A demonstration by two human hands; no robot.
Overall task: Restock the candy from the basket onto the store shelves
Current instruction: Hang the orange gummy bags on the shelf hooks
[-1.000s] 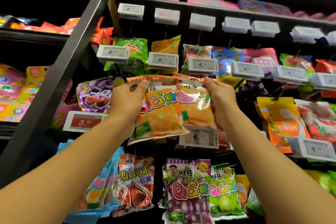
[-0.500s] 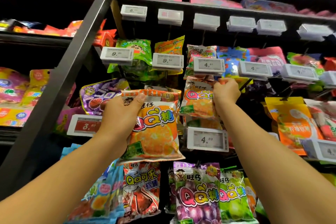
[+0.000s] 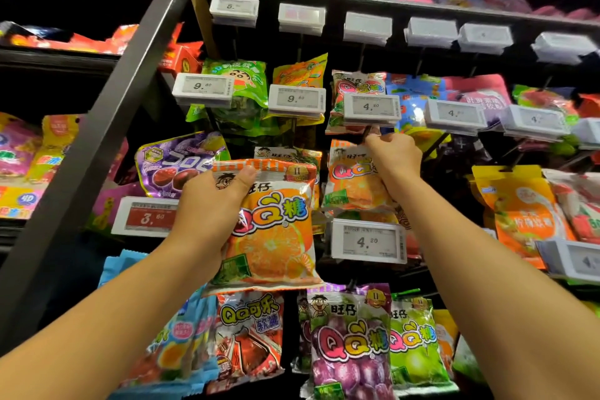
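Orange candy bag (image 3: 271,230) stands upright in my left hand (image 3: 207,211), long axis vertical, print facing me, thumb across its top-left corner. My right hand (image 3: 394,157) pinches the top of a 2nd orange bag (image 3: 352,178) hanging upright above the 4.20 price tag (image 3: 368,241).

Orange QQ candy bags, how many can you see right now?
2: one orange QQ candy bag gripped in the left hand, one at the peg, pinched by the right hand. More may hang hidden behind it.
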